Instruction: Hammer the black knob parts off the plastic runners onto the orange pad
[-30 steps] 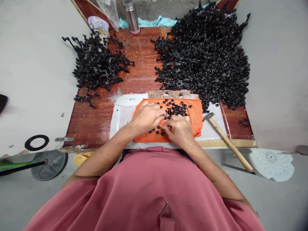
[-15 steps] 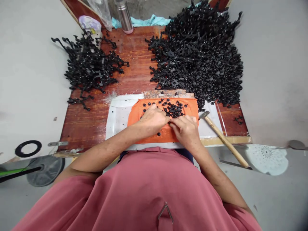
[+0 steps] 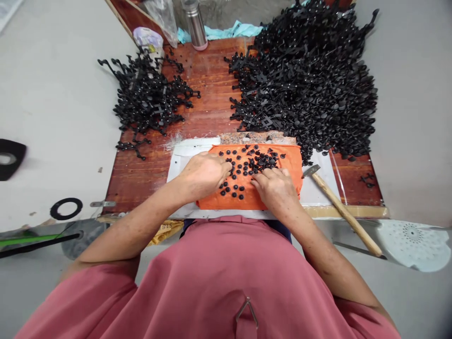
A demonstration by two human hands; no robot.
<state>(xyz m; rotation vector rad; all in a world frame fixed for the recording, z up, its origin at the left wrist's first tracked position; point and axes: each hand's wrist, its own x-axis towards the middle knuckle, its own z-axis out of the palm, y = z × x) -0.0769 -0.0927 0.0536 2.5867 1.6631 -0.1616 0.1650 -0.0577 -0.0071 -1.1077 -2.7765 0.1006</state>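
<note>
Small round black plastic pieces (image 3: 263,162) lie on an orange cloth (image 3: 215,202), some heaped, others set apart in loose rows. My left hand (image 3: 208,173) is over the cloth's left part, fingers curled together at the pieces there; whatever is between its fingertips is hidden. At the lower edge of the heap, my right hand (image 3: 277,188) has its thumb and forefinger pinched close together. A dark piece shows at those fingertips.
A hammer (image 3: 341,207) with a wooden handle lies over the table's front edge on the right. Large piles of black parts (image 3: 310,84) and linked black parts (image 3: 150,94) cover the back right and left. A steel flask (image 3: 196,26) stands at the back.
My left hand has moved left, away from my right hand, uncovering rows of black pieces. My right hand stays beside the heap. The whole view has shifted slightly.
</note>
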